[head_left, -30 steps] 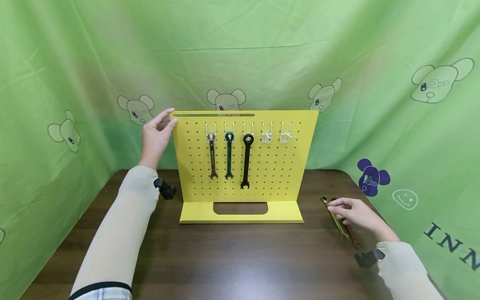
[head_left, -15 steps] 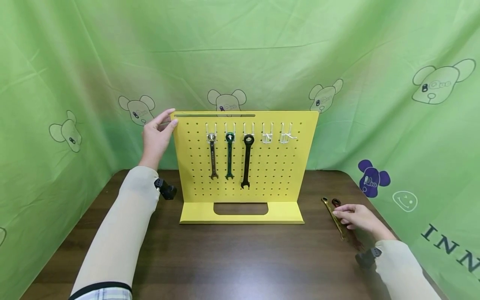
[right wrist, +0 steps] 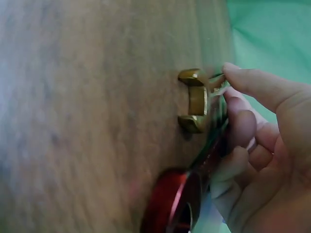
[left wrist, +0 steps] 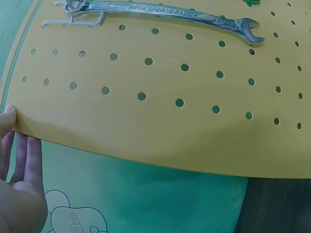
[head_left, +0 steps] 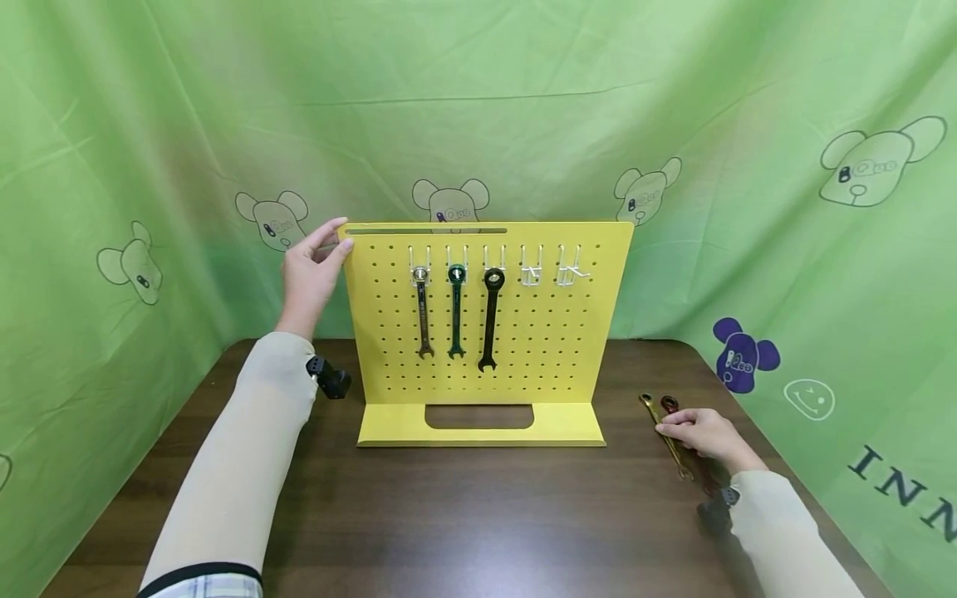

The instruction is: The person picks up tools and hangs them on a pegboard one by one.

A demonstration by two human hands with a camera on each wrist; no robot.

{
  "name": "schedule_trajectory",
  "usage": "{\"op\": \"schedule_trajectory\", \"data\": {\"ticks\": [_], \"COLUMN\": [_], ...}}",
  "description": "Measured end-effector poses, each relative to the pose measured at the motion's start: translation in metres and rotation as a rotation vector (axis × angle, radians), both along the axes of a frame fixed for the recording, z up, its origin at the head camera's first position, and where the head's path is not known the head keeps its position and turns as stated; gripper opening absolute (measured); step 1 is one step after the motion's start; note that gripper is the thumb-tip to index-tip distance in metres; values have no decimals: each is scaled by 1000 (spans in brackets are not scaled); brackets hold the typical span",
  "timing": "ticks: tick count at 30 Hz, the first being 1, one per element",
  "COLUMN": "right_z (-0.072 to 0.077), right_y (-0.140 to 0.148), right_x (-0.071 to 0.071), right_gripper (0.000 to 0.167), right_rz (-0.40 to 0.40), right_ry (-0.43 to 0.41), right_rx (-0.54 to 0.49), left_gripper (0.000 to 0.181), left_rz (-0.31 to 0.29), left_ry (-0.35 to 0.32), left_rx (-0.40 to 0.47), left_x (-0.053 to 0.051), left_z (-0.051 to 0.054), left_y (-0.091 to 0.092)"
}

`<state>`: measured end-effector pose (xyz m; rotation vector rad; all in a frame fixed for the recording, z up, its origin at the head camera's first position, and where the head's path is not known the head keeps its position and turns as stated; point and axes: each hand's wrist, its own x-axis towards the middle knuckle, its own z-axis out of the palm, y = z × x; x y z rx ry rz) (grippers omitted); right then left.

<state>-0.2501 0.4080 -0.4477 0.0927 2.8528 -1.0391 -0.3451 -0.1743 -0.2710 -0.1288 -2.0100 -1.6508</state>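
My left hand (head_left: 310, 274) grips the upper left corner of a yellow pegboard (head_left: 396, 374), thumb in front and fingers behind. On the table at right, my right hand (head_left: 706, 433) pinches a gold combination wrench (head_left: 670, 447) by its shaft. The gold wrench's open end (right wrist: 198, 101) faces the camera in the right wrist view. Beside it lies a red wrench (head_left: 669, 404), partly hidden by the hand; its curved red end (right wrist: 165, 199) is blurred in the right wrist view. A silver wrench (head_left: 423, 320), a green wrench (head_left: 457, 320) and a black wrench (head_left: 490, 324) hang from the board.
Two white wire hooks (head_left: 532, 274) at the board's right side carry no wrench; the outer one sticks out sideways. The board's foot (head_left: 478, 437) stands on a dark wooden table (head_left: 478, 515). A green printed curtain (head_left: 478, 108) surrounds the table's back and sides.
My right hand has shifted slightly toward the near side and closed on the gold wrench's shaft. The red wrench's ring end has come into clearer view. My left hand stays at the corner.
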Motion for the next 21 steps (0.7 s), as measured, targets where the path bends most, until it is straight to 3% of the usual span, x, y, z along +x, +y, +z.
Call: {"op": "schedule_trajectory", "data": {"ticks": [7,21], "right_z": [-4,-5], "right_y": [0,2], "right_x": [-3,-2], "right_gripper": [38,32], "right_rz": [-36,-70], "right_ry": [-24,-42], "right_rx": [35,-73], "left_gripper": [37,37], "left_rz": [-3,9], "left_ry": [-7,5], "left_rx": [-8,-9], "left_x": [1,3], "left_z": [1,2], "left_y": [0,1]}}
